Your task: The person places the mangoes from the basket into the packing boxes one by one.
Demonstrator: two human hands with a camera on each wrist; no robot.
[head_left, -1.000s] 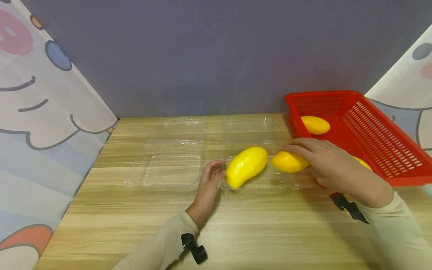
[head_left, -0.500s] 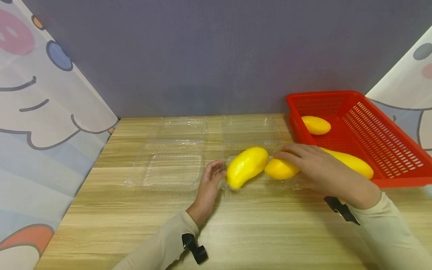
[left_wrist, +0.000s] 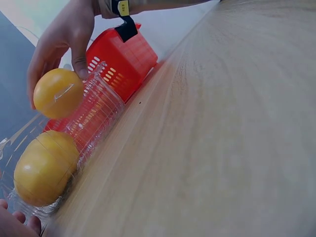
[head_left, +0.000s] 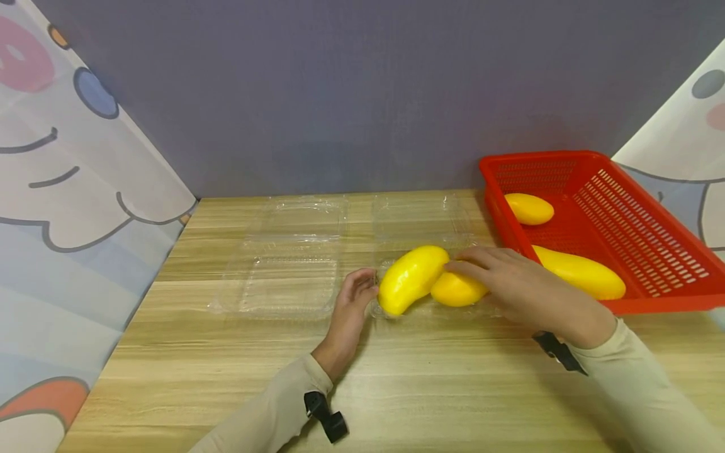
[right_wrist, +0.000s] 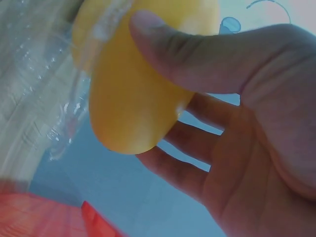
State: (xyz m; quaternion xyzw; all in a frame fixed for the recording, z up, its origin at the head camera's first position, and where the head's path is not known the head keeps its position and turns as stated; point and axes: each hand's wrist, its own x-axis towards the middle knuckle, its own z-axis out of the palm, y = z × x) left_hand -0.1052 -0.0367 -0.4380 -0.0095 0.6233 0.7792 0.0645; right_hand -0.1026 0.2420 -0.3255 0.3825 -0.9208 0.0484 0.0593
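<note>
In the head view my right hand (head_left: pixel 510 280) grips a yellow mango (head_left: pixel 457 289), thumb on one side and fingers on the other. It is held over the right part of an open clear plastic clamshell container (head_left: pixel 419 217), close against another mango (head_left: pixel 412 280) lying in its left part. The left wrist view shows the held mango (left_wrist: pixel 58 94) above the lying mango (left_wrist: pixel 45 168). My left hand (head_left: pixel 351 308) rests at the container's left edge, fingers loosely bent; its fingertips (left_wrist: pixel 19 217) show beside the container's corner.
To the left lies a second open clear clamshell container (head_left: pixel 291 283). A red perforated basket (head_left: pixel 651 233) stands at the right, holding a mango (head_left: pixel 529 209) at the back and a larger mango (head_left: pixel 583 274) near its front. A grey wall (head_left: pixel 340 94) closes off the table's back.
My right hand has carried its mango leftward and lower, from near the basket to beside the lying mango. The mango at the basket's front has come into fuller view. My left hand stays put.
</note>
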